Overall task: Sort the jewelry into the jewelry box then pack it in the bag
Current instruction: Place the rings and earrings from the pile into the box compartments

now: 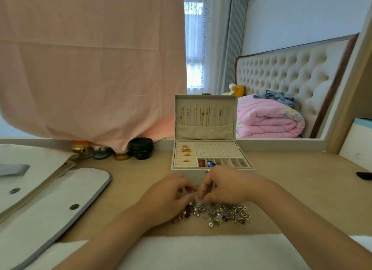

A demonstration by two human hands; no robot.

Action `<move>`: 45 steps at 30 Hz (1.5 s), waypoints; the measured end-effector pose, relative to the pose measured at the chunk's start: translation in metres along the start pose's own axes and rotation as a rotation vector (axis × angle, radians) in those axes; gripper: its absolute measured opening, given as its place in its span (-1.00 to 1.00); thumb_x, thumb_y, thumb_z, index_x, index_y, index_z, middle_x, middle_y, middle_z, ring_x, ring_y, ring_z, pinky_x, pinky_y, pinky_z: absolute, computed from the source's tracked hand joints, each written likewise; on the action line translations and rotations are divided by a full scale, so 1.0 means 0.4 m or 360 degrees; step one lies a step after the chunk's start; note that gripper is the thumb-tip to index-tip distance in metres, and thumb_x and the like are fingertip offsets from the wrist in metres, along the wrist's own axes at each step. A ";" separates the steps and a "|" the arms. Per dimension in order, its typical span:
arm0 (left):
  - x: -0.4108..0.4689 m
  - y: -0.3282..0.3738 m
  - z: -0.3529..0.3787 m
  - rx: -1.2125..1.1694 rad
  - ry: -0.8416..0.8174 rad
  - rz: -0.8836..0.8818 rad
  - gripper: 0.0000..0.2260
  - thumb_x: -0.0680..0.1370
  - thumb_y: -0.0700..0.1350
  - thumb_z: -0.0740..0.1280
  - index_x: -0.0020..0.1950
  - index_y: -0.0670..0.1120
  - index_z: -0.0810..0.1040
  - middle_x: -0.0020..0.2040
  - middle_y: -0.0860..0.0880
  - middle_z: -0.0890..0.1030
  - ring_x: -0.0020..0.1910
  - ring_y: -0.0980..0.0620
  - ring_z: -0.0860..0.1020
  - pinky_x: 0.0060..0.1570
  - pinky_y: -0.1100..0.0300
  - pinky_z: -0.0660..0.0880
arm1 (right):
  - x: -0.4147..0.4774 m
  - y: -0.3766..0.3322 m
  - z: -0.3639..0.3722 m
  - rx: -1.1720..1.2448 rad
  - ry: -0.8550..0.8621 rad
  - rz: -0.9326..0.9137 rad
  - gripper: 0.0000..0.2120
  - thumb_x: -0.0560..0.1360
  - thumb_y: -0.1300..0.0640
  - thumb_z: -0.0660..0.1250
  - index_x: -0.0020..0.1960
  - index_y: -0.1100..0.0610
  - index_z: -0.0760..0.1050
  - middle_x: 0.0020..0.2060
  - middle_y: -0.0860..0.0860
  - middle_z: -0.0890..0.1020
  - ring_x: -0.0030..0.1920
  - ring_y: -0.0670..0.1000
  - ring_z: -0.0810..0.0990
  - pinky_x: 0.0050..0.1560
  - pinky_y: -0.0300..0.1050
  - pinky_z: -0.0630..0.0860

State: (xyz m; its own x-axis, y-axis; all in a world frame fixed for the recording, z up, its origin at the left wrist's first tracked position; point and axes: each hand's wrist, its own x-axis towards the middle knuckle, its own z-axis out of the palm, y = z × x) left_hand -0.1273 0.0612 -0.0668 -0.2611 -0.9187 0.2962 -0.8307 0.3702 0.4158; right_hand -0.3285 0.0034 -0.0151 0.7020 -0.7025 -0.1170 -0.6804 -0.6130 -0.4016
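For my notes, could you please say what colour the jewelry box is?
Cream jewelry box, head view.

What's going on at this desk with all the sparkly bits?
A person is sorting jewelry. The left hand and right hand meet over a loose pile of jewelry on the desk, fingertips close together; whether they hold a piece is too blurred to tell. Behind them the jewelry box stands open, with necklaces hanging in the lid and a few rings slotted in. The white bag lies to the left, not yet packed.

Tufted headboard (291,68), curtained window (194,48).
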 end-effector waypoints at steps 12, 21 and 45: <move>-0.006 -0.013 0.023 -0.0042 -0.0045 0.0027 -0.85 0.61 0.05 0.32 0.11 0.20 0.66 -0.03 0.23 0.56 0.06 0.25 0.43 0.08 0.26 0.44 | -0.005 0.019 0.012 -0.0131 0.0088 0.0010 -0.84 0.53 0.00 0.44 0.10 -0.14 0.68 -0.04 -0.24 0.67 -0.06 -0.25 0.59 -0.05 -0.34 0.46; 0.002 -0.010 0.005 -0.0077 -0.0051 -0.0034 -0.86 0.60 0.01 0.35 0.08 0.16 0.69 -0.06 0.24 0.56 0.00 0.29 0.46 -0.05 0.40 0.40 | -0.002 0.014 0.026 -0.0024 0.0023 -0.0010 -0.91 0.52 0.05 0.46 -0.01 -0.10 0.71 -0.15 -0.24 0.67 -0.20 -0.33 0.56 -0.20 -0.42 0.39; -0.004 -0.006 0.021 -0.0650 0.0502 -0.0268 -0.94 0.52 -0.09 0.47 -0.07 0.06 0.63 -0.18 0.12 0.65 -0.14 0.20 0.58 -0.13 0.38 0.49 | 0.015 0.009 0.041 0.0407 0.0343 -0.0035 -0.94 0.47 0.11 0.52 -0.12 -0.05 0.71 -0.32 -0.22 0.65 -0.31 -0.29 0.56 -0.24 -0.38 0.46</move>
State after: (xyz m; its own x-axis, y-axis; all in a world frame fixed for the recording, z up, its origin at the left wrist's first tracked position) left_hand -0.1290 0.0605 -0.0754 0.0717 -0.9073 0.4143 -0.5735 0.3024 0.7614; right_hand -0.3232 0.0030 -0.0321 0.6369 -0.7670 0.0779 -0.5716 -0.5377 -0.6198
